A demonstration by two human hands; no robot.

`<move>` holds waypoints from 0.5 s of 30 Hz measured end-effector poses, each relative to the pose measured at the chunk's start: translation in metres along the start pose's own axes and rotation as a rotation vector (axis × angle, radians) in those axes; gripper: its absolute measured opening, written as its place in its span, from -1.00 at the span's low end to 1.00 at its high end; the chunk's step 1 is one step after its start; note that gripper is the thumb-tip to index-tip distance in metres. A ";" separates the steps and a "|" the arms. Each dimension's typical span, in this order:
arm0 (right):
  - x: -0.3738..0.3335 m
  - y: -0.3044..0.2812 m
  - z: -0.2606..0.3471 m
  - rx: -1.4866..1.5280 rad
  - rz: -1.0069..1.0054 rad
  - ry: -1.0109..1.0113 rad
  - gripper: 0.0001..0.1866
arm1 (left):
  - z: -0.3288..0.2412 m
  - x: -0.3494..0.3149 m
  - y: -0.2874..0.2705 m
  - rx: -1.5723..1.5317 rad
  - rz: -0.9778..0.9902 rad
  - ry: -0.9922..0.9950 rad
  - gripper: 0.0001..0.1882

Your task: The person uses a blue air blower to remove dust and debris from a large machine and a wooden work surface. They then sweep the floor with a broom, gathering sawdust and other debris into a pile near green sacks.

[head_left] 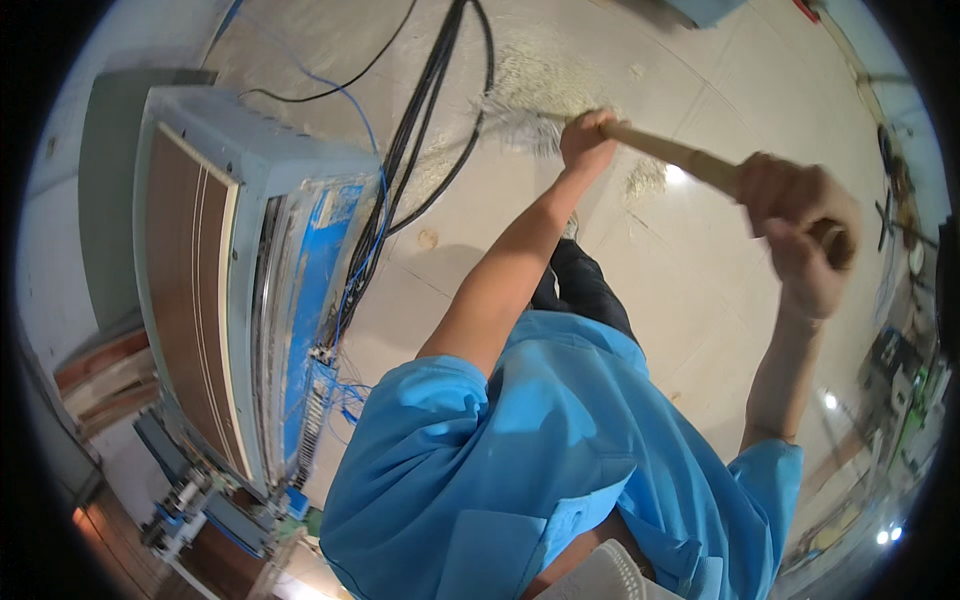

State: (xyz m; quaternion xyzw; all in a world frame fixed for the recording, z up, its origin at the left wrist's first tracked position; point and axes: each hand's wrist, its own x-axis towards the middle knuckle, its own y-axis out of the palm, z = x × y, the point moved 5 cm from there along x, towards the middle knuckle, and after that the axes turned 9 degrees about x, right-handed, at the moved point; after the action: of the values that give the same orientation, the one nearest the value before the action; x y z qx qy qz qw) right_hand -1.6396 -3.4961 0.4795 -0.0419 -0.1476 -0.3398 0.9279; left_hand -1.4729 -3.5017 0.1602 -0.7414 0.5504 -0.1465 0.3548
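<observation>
Both my hands are wrapped around the pale wooden handle of a broom [668, 149], which slants across the upper middle of the head view. My left hand [588, 142] grips it low, close to the broom's greyish bristles [525, 128]. At the top end, my right hand [800, 225] is closed around the handle, whose round end shows past the fingers. The bristles rest at the edge of a patch of pale sawdust [550, 75] on the tiled floor. A smaller heap of sawdust [645, 180] lies below the handle.
Thick black cables [430, 75] run over the floor just left of the bristles, with a thin blue hose [365, 125] nearby. A large grey-blue machine [270, 150] with a brown panel [185, 270] stands at left. Tools and equipment [895, 370] line the right side.
</observation>
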 end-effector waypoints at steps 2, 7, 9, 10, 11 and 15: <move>-0.022 -0.033 0.038 0.014 -0.207 -0.104 -0.89 | -0.040 -0.003 0.002 -0.060 -0.058 0.139 -0.77; -0.190 -0.095 0.180 -0.587 -1.005 -0.304 -0.83 | -0.173 -0.114 0.026 -0.445 -0.009 0.591 -0.87; -0.232 -0.076 0.229 -0.878 -1.123 -0.209 -0.83 | -0.223 -0.181 0.028 -0.566 0.138 0.694 -0.80; -0.238 -0.057 0.245 -1.064 -1.119 -0.158 -0.84 | -0.243 -0.213 0.032 -0.565 0.284 0.782 -0.83; -0.237 -0.038 0.253 -1.260 -1.096 -0.097 -0.84 | -0.257 -0.240 0.037 -0.557 0.427 0.858 -0.85; -0.193 0.013 0.188 -1.673 -0.609 0.209 -0.85 | -0.259 -0.268 0.117 -0.434 0.966 1.050 -0.84</move>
State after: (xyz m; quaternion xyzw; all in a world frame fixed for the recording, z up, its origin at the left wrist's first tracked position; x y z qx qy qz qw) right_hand -1.8169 -3.3332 0.6005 -0.6325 0.2288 -0.5698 0.4722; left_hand -1.8076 -3.3666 0.3095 -0.3030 0.9286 -0.1970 -0.0842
